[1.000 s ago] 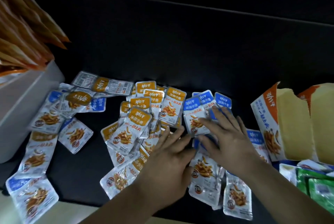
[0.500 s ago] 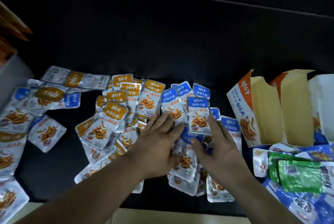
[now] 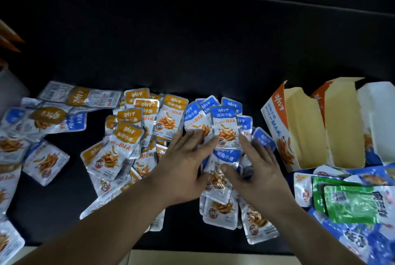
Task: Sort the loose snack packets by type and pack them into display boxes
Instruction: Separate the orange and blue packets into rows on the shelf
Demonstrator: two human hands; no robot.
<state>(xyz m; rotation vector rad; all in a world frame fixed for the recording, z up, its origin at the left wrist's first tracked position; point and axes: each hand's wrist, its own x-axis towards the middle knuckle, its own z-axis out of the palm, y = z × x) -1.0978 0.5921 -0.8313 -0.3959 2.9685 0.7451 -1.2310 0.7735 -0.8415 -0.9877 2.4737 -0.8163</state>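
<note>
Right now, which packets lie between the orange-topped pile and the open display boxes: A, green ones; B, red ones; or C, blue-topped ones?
C: the blue-topped packets fan out between the orange-topped pile and the open display boxes.

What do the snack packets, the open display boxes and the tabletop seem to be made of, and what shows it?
Snack packets: probably metallised plastic film, glossy; silvery crinkled edges catch the light.
Display boxes: likely cardboard, printed outside, matt pale yellow inside; stiff flat walls with cut edges.
Tabletop: dark and matt; the material cannot be told.
</note>
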